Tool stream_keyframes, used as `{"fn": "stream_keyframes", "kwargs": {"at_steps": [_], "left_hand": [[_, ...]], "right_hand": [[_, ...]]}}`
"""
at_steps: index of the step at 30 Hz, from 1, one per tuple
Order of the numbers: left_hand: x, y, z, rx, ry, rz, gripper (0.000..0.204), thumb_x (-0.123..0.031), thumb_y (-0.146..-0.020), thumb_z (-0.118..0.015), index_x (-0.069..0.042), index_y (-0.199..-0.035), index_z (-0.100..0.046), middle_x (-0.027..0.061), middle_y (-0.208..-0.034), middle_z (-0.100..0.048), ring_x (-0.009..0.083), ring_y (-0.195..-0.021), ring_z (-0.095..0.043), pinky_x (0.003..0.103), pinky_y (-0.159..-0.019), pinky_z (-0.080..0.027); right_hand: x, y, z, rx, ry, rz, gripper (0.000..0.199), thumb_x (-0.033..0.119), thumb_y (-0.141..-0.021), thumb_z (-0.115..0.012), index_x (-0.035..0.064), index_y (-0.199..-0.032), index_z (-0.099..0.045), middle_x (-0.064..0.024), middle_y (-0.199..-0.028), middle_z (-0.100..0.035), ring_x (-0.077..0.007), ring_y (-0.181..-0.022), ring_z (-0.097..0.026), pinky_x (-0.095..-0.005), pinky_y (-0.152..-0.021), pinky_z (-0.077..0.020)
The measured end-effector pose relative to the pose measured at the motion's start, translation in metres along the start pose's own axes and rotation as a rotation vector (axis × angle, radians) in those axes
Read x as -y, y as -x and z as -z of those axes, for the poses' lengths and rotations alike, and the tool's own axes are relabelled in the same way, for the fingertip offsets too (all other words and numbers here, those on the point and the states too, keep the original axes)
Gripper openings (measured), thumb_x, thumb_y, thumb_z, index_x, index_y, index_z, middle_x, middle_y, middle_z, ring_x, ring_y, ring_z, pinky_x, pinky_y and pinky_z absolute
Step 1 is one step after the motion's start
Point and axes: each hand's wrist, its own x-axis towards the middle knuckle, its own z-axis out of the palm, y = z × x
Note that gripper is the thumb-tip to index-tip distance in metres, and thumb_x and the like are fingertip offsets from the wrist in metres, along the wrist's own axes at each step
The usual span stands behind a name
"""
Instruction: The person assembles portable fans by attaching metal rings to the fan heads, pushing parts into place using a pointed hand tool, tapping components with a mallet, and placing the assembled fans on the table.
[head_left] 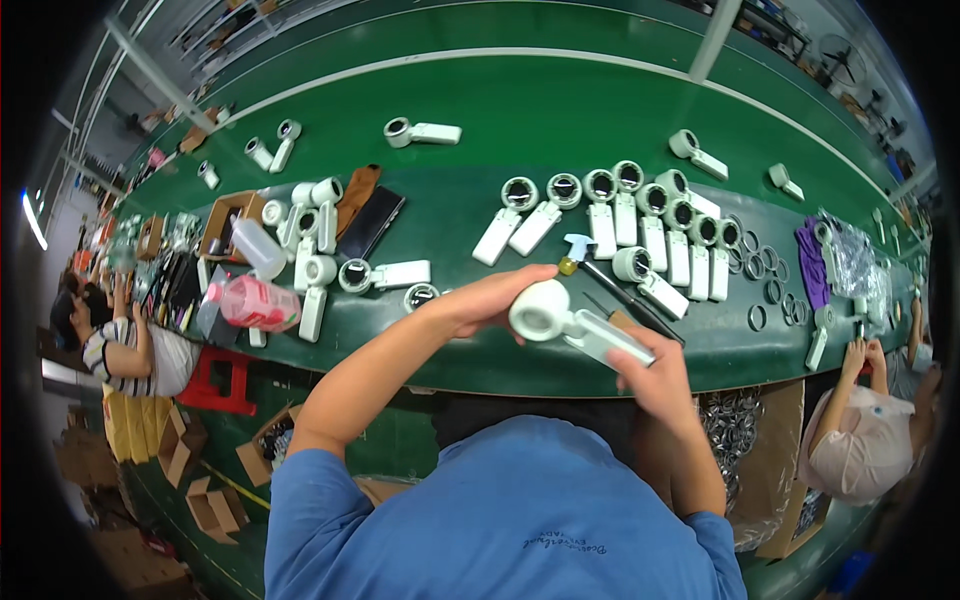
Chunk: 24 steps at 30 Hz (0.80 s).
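Observation:
Between my hands, just above the bench's near edge, is a white handheld fan-like device (592,336) with a thick round head and a flat handle. My left hand (493,300) is closed around the far left side of the head, its fingers partly hidden behind it. My right hand (660,380) grips the end of the handle. Just beyond lie a dark screwdriver-like tool (625,292) and a small yellow bottle with a pale blue top (571,262). Another such device (650,283) lies beside the tool, and several more (655,225) stand grouped behind.
Dark rings (765,262) lie at the right, near a purple cloth (812,262) and clear plastic bags (858,265). At the left are a pink-filled bottle (255,303), a white bottle (257,248) and a black case (372,222). Other people sit at both sides.

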Motion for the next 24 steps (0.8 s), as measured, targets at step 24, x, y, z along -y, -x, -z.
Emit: {"fn": "stream_keyframes", "kwargs": {"at_steps": [24], "left_hand": [[0.092,-0.08,-0.011,-0.804,-1.127,-0.944,0.081,-0.027,-0.079,-0.082,-0.003,-0.144,-0.042,0.0184,-0.128,-0.059,0.0352,-0.119,-0.054,0.043,-0.102,-0.045]], "right_hand": [[-0.124,-0.03,0.279,-0.991,0.588,0.126,0.027,0.02,-0.097,-0.065,0.0038,-0.118,-0.06,-0.0097,-0.109,-0.062,-0.0229,-0.1,-0.06,-0.035,-0.086,-0.0495]]}}
